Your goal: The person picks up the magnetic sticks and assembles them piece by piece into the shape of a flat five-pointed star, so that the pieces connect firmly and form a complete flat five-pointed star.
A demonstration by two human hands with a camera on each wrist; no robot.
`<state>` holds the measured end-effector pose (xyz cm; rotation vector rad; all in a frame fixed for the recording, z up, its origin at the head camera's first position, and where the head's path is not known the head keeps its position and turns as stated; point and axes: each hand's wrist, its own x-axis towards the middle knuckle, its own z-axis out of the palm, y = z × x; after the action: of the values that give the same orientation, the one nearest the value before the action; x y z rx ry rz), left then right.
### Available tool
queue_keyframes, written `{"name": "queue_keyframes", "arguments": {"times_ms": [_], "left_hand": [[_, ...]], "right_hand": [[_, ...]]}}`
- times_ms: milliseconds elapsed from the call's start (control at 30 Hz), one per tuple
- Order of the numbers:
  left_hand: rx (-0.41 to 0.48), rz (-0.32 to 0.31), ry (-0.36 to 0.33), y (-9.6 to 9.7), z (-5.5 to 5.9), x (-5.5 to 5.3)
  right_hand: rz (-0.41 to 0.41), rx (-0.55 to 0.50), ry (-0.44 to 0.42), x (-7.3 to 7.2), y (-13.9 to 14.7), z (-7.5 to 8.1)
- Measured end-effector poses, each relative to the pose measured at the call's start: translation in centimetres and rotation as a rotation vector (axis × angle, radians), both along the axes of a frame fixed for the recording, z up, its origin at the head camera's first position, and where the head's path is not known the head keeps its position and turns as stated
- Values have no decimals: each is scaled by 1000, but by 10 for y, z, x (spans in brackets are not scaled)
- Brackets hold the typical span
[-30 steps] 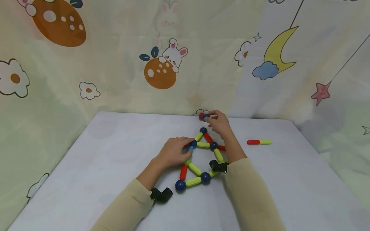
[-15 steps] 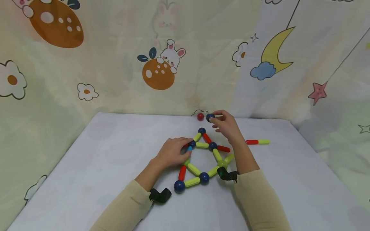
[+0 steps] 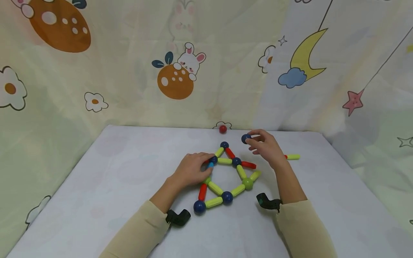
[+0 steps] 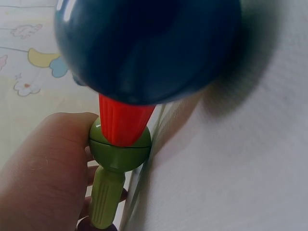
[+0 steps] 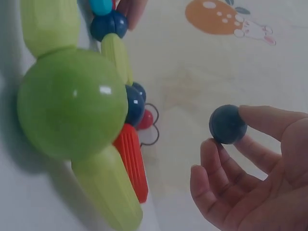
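My right hand (image 3: 266, 148) pinches a dark blue ball (image 5: 228, 124) between thumb and fingertips, raised behind the right side of a flat ball-and-stick frame. The frame joins dark blue and green balls with yellow-green, red and light blue sticks. My left hand (image 3: 191, 168) grips the frame's left side, fingertips at a blue ball (image 3: 213, 159) and thumb at a light blue stick (image 3: 210, 165). A green ball (image 3: 247, 184) forms the right corner, with a yellow-green stick pointing outward. Above it, a red stick (image 3: 248, 165) sticks out from another blue ball (image 3: 236, 162).
A loose red ball (image 3: 223, 129) sits at the table's back edge. To the right lies a yellow-green stick (image 3: 293, 157) joined to a red one, partly behind my right forearm. A printed cloth (image 3: 129, 71) hangs behind the white table (image 3: 338, 215).
My right hand has drawn the blue ball away from the red ball, moving right and toward me. The red ball stays at the back edge. My left hand keeps its place on the frame.
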<state>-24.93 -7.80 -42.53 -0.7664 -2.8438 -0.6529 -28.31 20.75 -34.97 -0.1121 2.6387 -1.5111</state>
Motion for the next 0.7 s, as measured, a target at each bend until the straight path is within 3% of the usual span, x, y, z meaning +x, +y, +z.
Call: {"name": "queue_keyframes", "arguments": {"times_ms": [700], "left_hand": [[12, -9, -9, 1, 2, 1]], "right_hand": [[117, 116, -93, 13, 55, -27]]}}
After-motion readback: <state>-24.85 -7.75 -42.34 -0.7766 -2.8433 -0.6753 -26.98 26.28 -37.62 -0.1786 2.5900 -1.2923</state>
